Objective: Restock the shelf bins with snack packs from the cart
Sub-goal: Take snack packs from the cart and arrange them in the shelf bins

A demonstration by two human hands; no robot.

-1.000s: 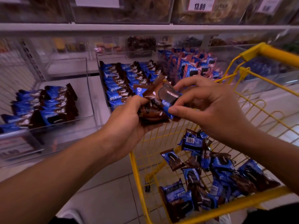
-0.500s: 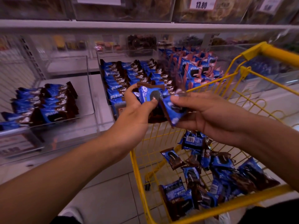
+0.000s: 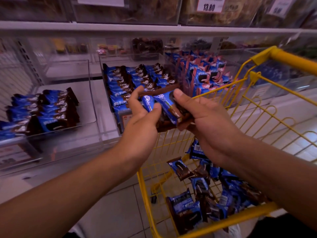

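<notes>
Holding: both hands share a small stack of blue-and-brown snack packs [image 3: 164, 107], held above the cart's front-left corner, just in front of the middle bin.
L hand [image 3: 142, 121]: fingers curled round the stack's left side, thumb pressed on top of a blue pack, index finger raised w/ tip near the stack's upper edge.
R hand [image 3: 204, 117]: grips the stack's right end, thumb laid on top; other fingers tucked under, mostly hidden.
Stack: several packs fanned slightly, brown ends toward the person; exact count can't be told.
Cart [image 3: 281, 56]: yellow wire, to the right and below; handle bar at upper right.
Loose packs [image 3: 202, 191]: same blue-and-brown kind, piled loose on the cart floor, lying at mixed angles.
Mid bin [image 3: 103, 100]: clear plastic, packs stood in neat rows, approx. three rows across; near full.
L bin [image 3: 92, 107]: clear, partly filled; packs lined along its left and front part, bare floor at the back and right.
R bin [image 3: 207, 74]: blue-and-pink packs, heaped less tidily, behind the cart's wire rim.
Top shelf: price tag [image 3: 209, 4] reads 13.80, fixed to an upper clear bin w/ brownish goods; contents blurred.
Floor [image 3: 116, 212]: pale tiles below the arms.
</notes>
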